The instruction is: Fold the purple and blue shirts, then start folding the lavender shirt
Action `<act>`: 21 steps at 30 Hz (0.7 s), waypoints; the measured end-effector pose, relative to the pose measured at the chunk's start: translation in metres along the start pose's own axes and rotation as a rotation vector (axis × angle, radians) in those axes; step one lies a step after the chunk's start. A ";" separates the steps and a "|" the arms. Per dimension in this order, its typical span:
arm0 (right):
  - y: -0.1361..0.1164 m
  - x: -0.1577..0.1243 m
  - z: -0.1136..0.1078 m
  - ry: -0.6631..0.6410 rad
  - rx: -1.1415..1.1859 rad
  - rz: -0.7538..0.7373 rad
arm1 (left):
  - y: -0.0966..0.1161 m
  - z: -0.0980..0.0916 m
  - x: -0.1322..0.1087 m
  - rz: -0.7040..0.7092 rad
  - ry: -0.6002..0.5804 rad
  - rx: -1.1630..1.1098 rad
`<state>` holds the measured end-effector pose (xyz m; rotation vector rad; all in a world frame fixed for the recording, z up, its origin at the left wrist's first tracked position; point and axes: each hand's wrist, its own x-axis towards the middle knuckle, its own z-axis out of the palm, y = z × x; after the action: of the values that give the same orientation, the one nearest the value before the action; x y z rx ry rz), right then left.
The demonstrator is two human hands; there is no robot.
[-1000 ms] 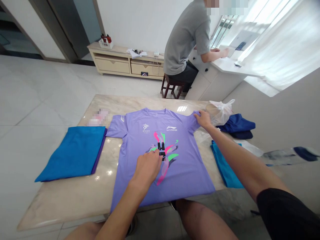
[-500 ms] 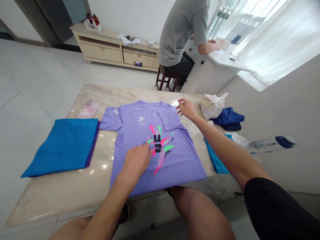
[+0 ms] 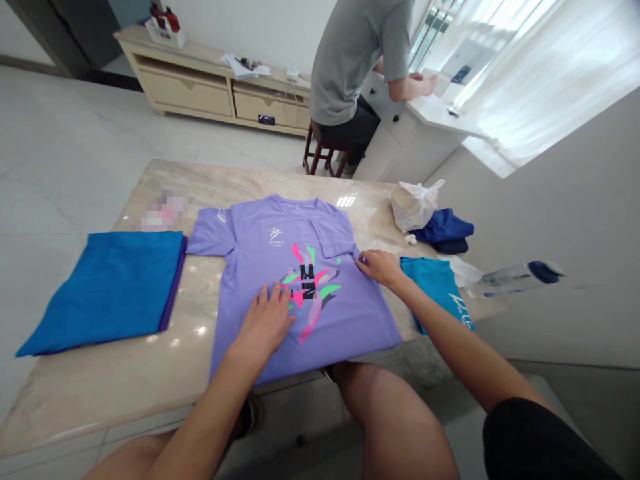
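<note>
A purple T-shirt (image 3: 250,280) lies spread on the marble-topped table, front up, with a colourful print at its middle. Its left sleeve sticks out sideways, while the right sleeve is folded inward over the chest. My left hand (image 3: 266,320) rests flat on the shirt beside the print, fingers spread. At the shirt's right edge, just below the folded sleeve, my right hand (image 3: 379,268) pinches the cloth between thumb and fingers.
Folded blue and purple cloth (image 3: 110,287) lies at the left. On the right are a folded blue garment (image 3: 430,283), a white plastic bag (image 3: 415,205), dark blue cloth (image 3: 445,227) and a water bottle (image 3: 515,279). Beyond the marble table (image 3: 200,180), a person (image 3: 353,67) sits on a stool.
My right hand has come down and nearer from above the right shoulder to the shirt's right edge and closed there. My left hand has flattened and spread its fingers. The view has shifted slightly.
</note>
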<state>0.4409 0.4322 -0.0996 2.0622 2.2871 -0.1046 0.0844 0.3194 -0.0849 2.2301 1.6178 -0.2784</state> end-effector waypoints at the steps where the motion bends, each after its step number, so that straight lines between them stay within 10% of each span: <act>1: -0.003 0.002 -0.003 -0.025 -0.020 0.006 | 0.000 0.000 0.000 -0.009 -0.018 0.006; 11: -0.097 0.122 0.019 0.112 0.195 0.054 | 0.004 -0.002 0.008 -0.025 0.003 0.023; 21: -0.112 0.135 0.036 0.201 0.244 0.070 | 0.004 -0.007 0.004 -0.016 -0.009 0.036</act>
<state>0.3150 0.5514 -0.1465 2.3686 2.4194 -0.1897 0.0891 0.3247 -0.0795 2.2397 1.6387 -0.3240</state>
